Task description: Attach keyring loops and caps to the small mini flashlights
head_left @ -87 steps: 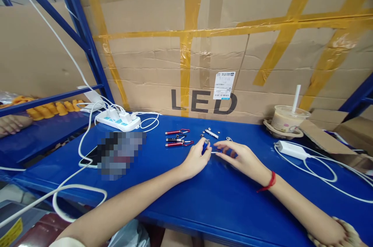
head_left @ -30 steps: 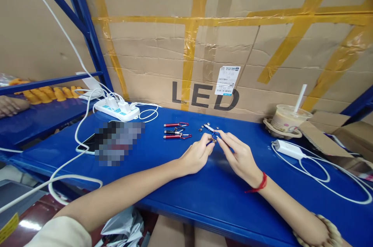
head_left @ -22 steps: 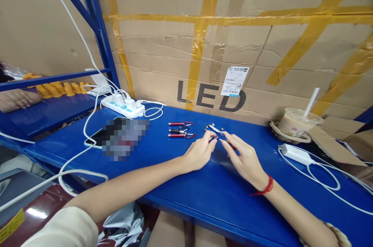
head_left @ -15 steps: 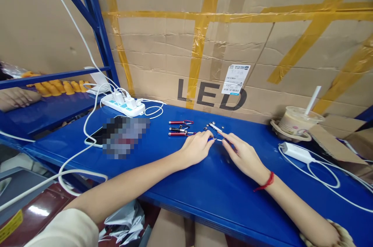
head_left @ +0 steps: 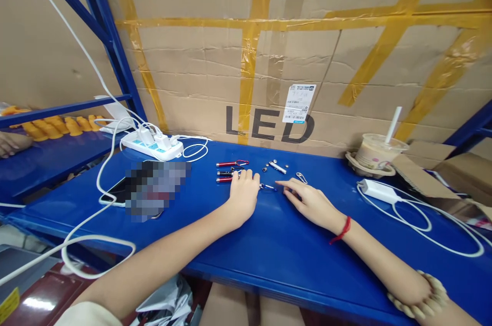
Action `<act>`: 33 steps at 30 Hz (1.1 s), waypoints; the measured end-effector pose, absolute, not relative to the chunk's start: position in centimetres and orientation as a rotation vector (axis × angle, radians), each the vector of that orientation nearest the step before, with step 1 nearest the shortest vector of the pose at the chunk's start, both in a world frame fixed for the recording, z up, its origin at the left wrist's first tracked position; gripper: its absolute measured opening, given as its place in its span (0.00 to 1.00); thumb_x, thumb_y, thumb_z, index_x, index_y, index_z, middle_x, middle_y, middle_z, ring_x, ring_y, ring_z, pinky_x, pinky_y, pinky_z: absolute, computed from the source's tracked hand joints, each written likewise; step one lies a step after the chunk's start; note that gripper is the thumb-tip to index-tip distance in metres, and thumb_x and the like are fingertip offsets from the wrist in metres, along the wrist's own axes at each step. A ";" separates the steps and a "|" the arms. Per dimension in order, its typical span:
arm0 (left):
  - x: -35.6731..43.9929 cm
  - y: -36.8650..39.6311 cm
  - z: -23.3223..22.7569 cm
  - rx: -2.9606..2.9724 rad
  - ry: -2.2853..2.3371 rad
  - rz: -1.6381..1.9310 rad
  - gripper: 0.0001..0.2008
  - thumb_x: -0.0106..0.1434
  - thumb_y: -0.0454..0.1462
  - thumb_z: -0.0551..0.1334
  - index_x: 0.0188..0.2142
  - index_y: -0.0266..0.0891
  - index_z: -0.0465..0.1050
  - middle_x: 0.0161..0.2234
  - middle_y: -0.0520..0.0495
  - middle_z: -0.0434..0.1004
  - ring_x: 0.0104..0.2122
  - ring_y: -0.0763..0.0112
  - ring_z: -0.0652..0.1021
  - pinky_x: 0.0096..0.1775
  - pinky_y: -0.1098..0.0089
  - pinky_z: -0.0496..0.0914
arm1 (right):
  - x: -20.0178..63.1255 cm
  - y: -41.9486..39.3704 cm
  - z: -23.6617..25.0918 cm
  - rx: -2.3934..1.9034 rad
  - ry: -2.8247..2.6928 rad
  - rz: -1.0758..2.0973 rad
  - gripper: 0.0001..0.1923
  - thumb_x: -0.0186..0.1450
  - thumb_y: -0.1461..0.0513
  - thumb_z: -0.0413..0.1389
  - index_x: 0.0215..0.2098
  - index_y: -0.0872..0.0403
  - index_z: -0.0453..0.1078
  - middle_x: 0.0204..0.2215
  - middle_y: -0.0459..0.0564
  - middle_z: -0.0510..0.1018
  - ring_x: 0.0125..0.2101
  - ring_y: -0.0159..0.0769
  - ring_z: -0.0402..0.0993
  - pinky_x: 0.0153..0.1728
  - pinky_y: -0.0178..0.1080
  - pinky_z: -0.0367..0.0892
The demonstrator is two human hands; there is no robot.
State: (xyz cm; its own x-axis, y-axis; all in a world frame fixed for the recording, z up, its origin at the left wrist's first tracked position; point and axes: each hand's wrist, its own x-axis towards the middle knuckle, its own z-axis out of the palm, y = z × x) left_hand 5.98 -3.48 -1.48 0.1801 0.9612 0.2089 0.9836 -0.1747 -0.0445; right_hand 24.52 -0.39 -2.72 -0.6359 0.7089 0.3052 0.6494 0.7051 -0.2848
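My left hand (head_left: 244,197) is over the right ends of a black penlight (head_left: 225,174) and a red penlight (head_left: 223,180). Its fingers curl down, and what is beneath them is hidden. Another red penlight (head_left: 230,164) with a red clip lies just behind. A thin blue-and-silver piece (head_left: 269,187) lies between my hands, close to the left one. My right hand (head_left: 310,204) is open, its index finger stretched toward that piece and nothing seen in its grasp. Behind it are a silver tube (head_left: 278,167), small round metal parts (head_left: 265,168) and a silver carabiner clip (head_left: 302,177).
At the left are a white power strip (head_left: 151,146), a phone (head_left: 115,194) beside a blurred patch, and loose cables. A drink cup (head_left: 378,151) in a cardboard holder and a white adapter (head_left: 380,191) stand at right. A large cardboard box (head_left: 207,69) walls off the back.
My left hand has drawn left off the blue piece onto the penlights. My right hand has pulled back from the silver tube, uncovering the carabiner clip. The whole view has shifted slightly.
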 end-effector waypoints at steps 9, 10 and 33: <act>5.8 -3.6 -0.4 -2.128 -1.954 -0.137 0.21 0.56 0.22 0.50 0.50 0.27 0.61 0.47 0.33 0.64 0.48 0.53 0.64 0.47 0.58 0.58 | 25.3 0.5 -3.0 -1.123 -2.455 0.128 0.15 0.65 0.61 0.45 0.49 0.51 0.63 0.40 0.51 0.70 0.38 0.37 0.67 0.35 0.39 0.66; 5.8 -3.6 -0.6 -2.147 -1.915 -0.188 0.22 0.56 0.23 0.51 0.51 0.29 0.60 0.47 0.35 0.64 0.48 0.54 0.64 0.47 0.58 0.58 | 25.4 0.8 -3.1 -1.112 -2.447 0.095 0.16 0.65 0.60 0.45 0.50 0.52 0.63 0.42 0.51 0.69 0.41 0.39 0.65 0.39 0.41 0.65; 6.7 -3.9 -2.2 -2.689 -1.398 -0.787 0.06 0.60 0.32 0.51 0.34 0.39 0.65 0.35 0.50 0.70 0.37 0.69 0.68 0.40 0.66 0.60 | 23.9 4.8 -4.9 -1.142 -2.252 -0.076 0.09 0.60 0.64 0.51 0.33 0.52 0.73 0.36 0.49 0.76 0.40 0.42 0.70 0.40 0.44 0.62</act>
